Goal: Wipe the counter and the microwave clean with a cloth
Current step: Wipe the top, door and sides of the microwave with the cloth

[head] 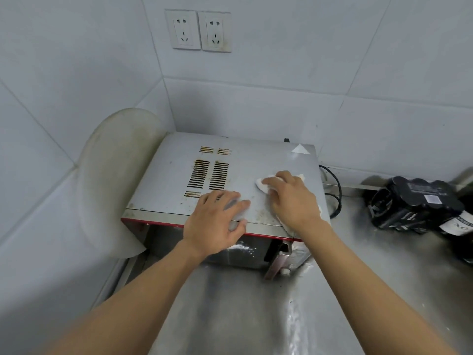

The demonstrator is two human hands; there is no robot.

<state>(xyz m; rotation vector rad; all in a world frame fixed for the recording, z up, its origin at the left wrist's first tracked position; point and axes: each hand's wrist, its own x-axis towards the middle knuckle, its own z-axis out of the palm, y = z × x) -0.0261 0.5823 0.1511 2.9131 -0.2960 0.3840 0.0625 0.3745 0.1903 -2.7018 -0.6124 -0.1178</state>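
Two hands are on top of the microwave, so I judge the work is somewhere in its middle. The right hand presses the white cloth on the lid at about 3 o'clock of the top panel, with its fingers curled over the cloth and gripping it. The left hand lies released and flat at 6 o'clock, on the front edge, and seems to steady the machine. Brown specks show near the front edge, and the vent slots at 10 o'clock look rusty or greasy, so the top is not finished. The tabletop at 6 o'clock of the view has wet streaks and pale marks. I think it needs wiping too, as does the spotted door.

The microwave is the only real container, and its inside is hidden. A dark wrapped pack lies at 3 o'clock, and I cannot tell what it contains.
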